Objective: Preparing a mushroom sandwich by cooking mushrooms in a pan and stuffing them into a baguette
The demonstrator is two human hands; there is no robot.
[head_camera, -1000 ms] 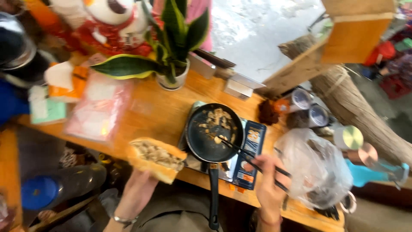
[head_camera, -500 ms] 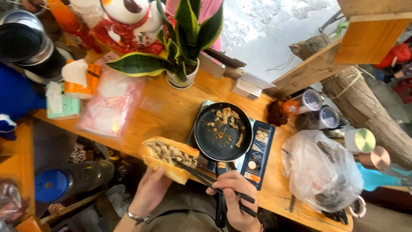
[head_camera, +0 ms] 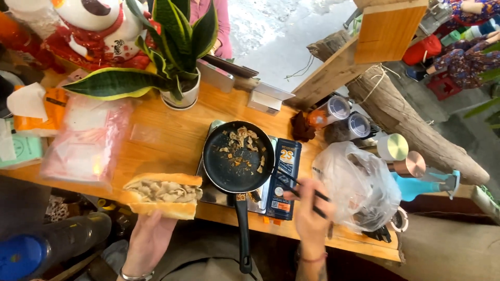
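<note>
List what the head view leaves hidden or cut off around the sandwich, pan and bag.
- Stove: mostly hidden under the pan.
- Plastic bag: contents blurred by cloudy film.
- Left hand: its grip lies beneath the sandwich.
- Pan handle end: near the bottom edge.

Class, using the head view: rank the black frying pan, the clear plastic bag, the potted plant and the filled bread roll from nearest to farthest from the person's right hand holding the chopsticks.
From the right hand:
1. Clear plastic bag, just to its right, about touching.
2. Black frying pan, to its left on the stove.
3. Filled bread roll, far left, in the left hand.
4. Potted plant, at the counter's back left.
</note>
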